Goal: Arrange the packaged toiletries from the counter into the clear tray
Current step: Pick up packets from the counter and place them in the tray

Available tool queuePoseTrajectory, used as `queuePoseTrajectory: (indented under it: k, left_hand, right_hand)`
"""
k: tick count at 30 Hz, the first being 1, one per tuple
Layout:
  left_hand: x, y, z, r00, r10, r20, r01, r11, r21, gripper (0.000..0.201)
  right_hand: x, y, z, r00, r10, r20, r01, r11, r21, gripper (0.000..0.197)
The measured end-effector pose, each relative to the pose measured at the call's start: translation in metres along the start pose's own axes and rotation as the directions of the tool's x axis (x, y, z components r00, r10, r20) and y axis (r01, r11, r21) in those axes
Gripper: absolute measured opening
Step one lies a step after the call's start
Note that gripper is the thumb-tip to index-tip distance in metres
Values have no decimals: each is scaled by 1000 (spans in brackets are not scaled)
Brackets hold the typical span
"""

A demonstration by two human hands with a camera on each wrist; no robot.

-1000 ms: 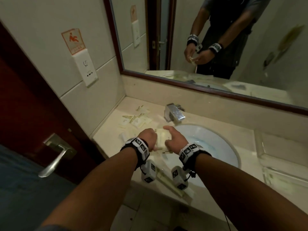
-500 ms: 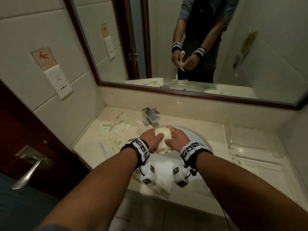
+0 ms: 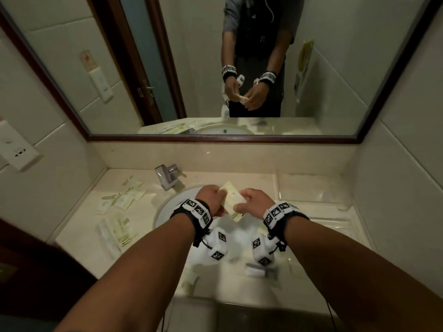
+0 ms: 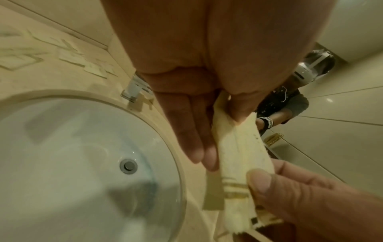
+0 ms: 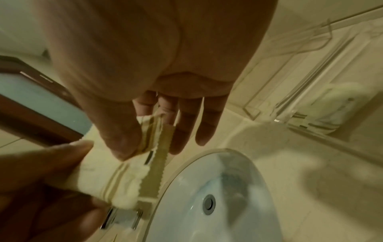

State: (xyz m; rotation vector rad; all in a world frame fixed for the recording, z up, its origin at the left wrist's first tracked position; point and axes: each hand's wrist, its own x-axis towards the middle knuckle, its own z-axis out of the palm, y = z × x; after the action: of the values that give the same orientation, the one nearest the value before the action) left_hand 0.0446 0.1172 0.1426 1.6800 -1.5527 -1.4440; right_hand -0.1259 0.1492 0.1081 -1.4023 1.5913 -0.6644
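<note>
Both hands hold a small stack of cream toiletry packets (image 3: 233, 200) above the sink basin. My left hand (image 3: 213, 200) pinches one end of the stack (image 4: 238, 147) between thumb and fingers (image 4: 192, 139). My right hand (image 3: 249, 202) pinches the other end (image 5: 107, 176), the one with gold stripes. The clear tray (image 3: 311, 188) sits on the counter to the right of the basin, apart from both hands, and shows in the right wrist view as a clear tray (image 5: 311, 106) by the wall.
Several loose packets (image 3: 124, 200) and longer sachets (image 3: 115, 231) lie on the counter left of the sink (image 3: 167, 207). The faucet (image 3: 167, 178) stands behind the basin. More packets (image 3: 261, 271) lie near the counter's front edge. A mirror hangs on the back wall.
Both hands have carried the stack rightward from the left rim to over the basin. The head view has swung right, bringing the clear tray into sight.
</note>
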Motion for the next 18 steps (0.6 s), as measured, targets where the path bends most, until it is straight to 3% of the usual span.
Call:
queuePoseTrajectory:
  k: [6, 10, 14, 18]
  left_hand:
    - [13, 12, 56, 998, -28, 62, 27, 999, 23, 31]
    - [24, 21, 85, 987, -38, 153, 23, 994, 104, 27]
    - [41, 23, 107, 980, 11, 200, -51, 979, 198, 20]
    - [54, 26, 132, 939, -21, 343, -64, 970, 235, 65]
  right_hand:
    - [-8, 34, -49, 987, 129, -99, -117, 986, 121, 29]
    - [-14, 58, -80, 964, 147, -221, -113, 980, 162, 25]
    - [-18, 80, -100, 960, 205, -192, -171, 969, 181, 26]
    - [-22, 99, -115, 952, 256, -167, -231, 960, 155, 23]
